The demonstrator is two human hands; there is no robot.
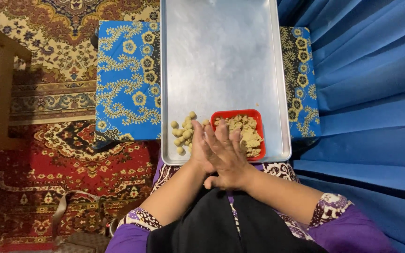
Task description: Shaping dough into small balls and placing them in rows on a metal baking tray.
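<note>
**Over the near edge of the tray, two palms pressed together**

At the near rim of the metal tray [221,61], the right hand [228,157] lies flat across the left hand [198,152], palm against palm, fingers stretched out and pointing away from the body. Neither hand is curled into a grip; whether anything sits between the palms cannot be told, since the place where they meet is hidden.

Just beyond the fingertips of the right hand stands a small red container [258,136], square and shallow, holding crumbly tan dough [244,131]. The fingers overlap its near left corner in the picture, though whether they touch it cannot be told. Just to the left of the hands, on the bare tray floor, lies a loose cluster of small dough balls [183,132], round and pale, near the left hand's fingertips and close beside the container.

The tray rests on a low blue table [127,79] patterned with yellow flowers and vines. To the left spreads a red patterned carpet [38,164], with a wooden frame [1,93] at the far left edge. To the right hang blue curtain folds [371,84]. The forearms emerge from purple patterned sleeves [333,206].
</note>
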